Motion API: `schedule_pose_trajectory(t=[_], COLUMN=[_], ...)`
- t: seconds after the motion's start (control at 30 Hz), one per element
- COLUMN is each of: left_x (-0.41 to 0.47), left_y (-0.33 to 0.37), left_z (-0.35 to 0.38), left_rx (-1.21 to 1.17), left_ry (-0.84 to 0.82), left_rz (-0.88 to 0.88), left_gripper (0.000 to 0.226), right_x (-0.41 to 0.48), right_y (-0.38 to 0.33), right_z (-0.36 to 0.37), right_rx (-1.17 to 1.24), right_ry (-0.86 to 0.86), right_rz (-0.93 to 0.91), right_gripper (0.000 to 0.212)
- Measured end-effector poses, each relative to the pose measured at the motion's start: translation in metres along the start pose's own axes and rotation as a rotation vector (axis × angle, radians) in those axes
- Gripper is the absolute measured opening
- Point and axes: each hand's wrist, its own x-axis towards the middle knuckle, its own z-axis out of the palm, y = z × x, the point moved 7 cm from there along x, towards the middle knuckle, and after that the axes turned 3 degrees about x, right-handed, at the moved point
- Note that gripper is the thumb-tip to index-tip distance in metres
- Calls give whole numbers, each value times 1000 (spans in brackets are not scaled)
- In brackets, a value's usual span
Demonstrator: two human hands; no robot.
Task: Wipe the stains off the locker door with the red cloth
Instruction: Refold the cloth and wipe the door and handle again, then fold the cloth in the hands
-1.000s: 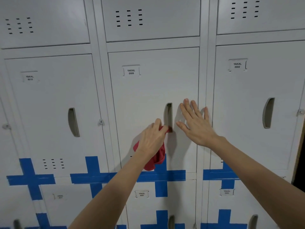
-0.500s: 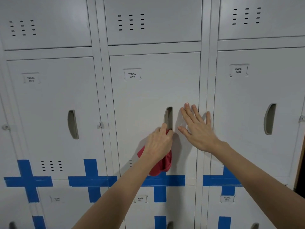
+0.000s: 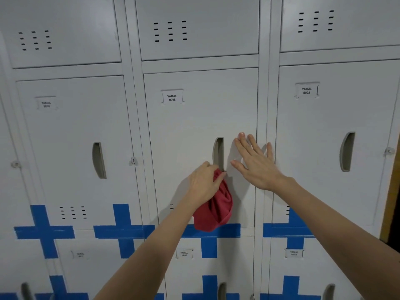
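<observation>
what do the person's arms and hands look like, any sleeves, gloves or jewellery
Both arms are bare as far as the view shows, with no sleeve in sight. The left hand and right hand wear no gloves, and no rings, watch or bracelet show on the fingers or wrists. The nails look short and unpainted. No markings show on either forearm.

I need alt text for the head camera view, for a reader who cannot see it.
A person's left hand presses a red cloth against a grey locker door just below its recessed handle, while the right hand rests flat and open beside the handle. The door label reads YAKAL 0006.
</observation>
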Motion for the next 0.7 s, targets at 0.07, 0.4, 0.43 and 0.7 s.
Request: schedule_pose_trajectory(t=[0.07,0.4,0.43,0.7], left_x=[-1,-10,-14,-56], left_y=[-5,-52,-51,-101], left_z=[-9,-23,-23,-42], left_rx=[-130,-707,-800,-781], left_ry=[-80,-145,-170,-69], left_rz=[-115,-685,-708,-786], left_gripper=[39,42,40,30], right_x=[-1,-56,-55,-44], right_y=[-4,-69,-72,-113], right_z=[-3,55,59,87], right_rx=[62,1270,1322,1729], right_ry=[3,-450,-443,-498], right_rz=[16,392,406,593], right_gripper=[61,44,37,7])
